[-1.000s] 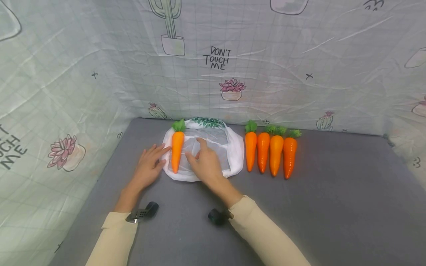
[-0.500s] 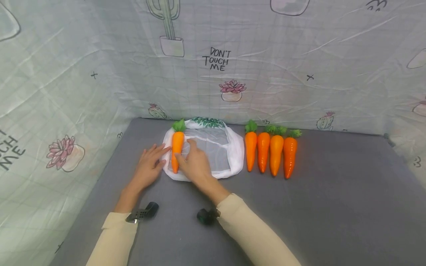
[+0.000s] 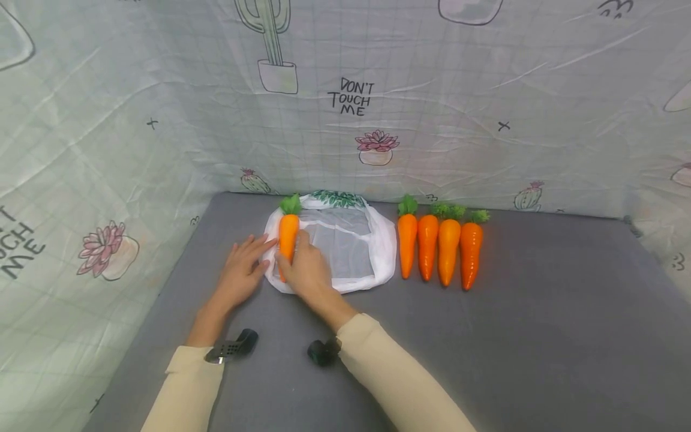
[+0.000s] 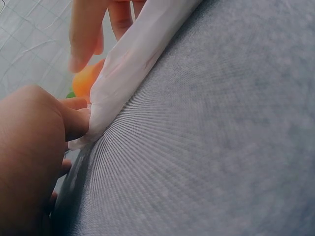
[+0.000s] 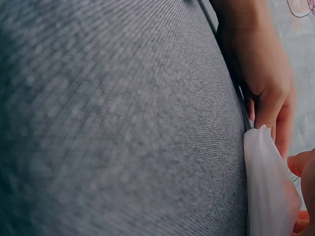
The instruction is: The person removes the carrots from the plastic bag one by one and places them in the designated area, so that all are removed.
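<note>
A flat white mesh bag (image 3: 383,246) with a white border and a green leaf print lies on the table, one orange carrot (image 3: 288,228) with a green top along its left side. My left hand (image 3: 241,270) rests at the bag's left edge, fingers spread, index and thumb tips touching the border. My right hand (image 3: 308,264) is over the carrot's lower half, thumb on its left side and index finger on its right. From the left wrist, the carrot (image 4: 86,81) shows past the raised white border (image 4: 128,64), close under the right hand's fingers (image 4: 83,34).
Several more carrots (image 3: 427,246) stand in a row right of the bag, tops away from me. A grey cloth (image 3: 513,336) covers the table. Printed sheets (image 3: 459,120) hang as walls behind and to the sides. Wrist-worn cameras (image 3: 324,352) sit low over the cloth.
My right hand has moved left from the middle of the bag onto the carrot, its thumb and index finger coming closer together. The left hand, bag and carrots stay put.
</note>
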The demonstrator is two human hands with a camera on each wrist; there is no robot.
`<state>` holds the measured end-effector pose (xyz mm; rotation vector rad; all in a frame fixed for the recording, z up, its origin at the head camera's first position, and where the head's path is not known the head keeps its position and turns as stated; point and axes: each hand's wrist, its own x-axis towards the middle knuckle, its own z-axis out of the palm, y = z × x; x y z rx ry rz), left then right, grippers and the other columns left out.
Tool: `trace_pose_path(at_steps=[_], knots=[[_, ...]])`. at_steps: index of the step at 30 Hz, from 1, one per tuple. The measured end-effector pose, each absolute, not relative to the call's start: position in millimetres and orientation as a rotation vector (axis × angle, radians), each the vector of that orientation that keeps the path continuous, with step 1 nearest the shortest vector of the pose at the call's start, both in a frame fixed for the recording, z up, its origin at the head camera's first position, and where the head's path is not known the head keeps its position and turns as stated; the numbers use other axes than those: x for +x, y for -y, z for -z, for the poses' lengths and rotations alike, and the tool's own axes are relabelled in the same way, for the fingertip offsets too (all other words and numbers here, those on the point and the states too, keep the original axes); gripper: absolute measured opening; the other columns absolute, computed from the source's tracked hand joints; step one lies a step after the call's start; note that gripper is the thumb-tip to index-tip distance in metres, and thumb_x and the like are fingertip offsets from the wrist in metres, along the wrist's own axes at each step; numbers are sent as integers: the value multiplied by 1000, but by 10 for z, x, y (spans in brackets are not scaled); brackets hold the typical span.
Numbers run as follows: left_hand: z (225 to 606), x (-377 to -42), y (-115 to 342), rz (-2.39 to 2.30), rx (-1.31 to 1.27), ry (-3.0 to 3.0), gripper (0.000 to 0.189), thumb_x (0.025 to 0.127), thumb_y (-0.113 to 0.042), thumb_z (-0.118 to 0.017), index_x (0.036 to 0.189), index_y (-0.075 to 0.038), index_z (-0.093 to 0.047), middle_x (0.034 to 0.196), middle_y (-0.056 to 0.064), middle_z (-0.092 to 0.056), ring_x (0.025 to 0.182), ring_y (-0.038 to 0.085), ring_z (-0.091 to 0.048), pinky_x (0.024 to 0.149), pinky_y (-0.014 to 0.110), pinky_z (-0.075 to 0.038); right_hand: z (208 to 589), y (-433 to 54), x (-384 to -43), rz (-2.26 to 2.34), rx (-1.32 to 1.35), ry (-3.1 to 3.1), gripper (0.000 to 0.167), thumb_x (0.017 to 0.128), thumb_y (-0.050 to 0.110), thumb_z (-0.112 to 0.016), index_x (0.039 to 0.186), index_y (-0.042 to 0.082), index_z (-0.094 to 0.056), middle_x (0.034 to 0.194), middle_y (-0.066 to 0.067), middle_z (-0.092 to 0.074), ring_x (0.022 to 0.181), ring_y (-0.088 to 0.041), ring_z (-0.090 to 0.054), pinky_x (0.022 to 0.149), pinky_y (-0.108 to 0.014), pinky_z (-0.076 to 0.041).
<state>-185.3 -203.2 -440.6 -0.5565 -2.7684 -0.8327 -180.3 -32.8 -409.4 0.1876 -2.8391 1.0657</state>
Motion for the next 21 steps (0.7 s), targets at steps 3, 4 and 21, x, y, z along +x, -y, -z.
trace_pose_path(at_steps=[3, 4, 21], knots=[[4403, -1851, 2035, 839, -556, 2759, 44, 92, -10, -58, 136, -8, -53, 142, 21, -45, 134, 47, -29, 109, 63, -8, 4112, 348, -1811, -1063, 201, 2831, 62, 90, 38, -64, 136, 4, -40, 93, -12, -65, 77, -28, -65, 65, -40, -54], [4404, -1850, 2037, 840, -558, 2754, 44, 93, -11, -57, 136, -8, -53, 142, 21, -45, 134, 47, -29, 109, 64, -9, 4118, 354, -1817, -1059, 207, 2829, 62, 90, 38, -64, 135, 4, -40, 93, -12, -65, 77, -28, -65, 65, -39, -54], [4451, -1862, 2040, 840, -573, 2728, 41, 95, -15, -56, 135, -7, -54, 141, 20, -46, 134, 46, -30, 109, 64, -9, 4156, 403, -1867, -1025, 159, 2883, 67, 89, 43, -64, 139, 6, -38, 91, -12, -65, 77, -30, -66, 64, -40, -54]])
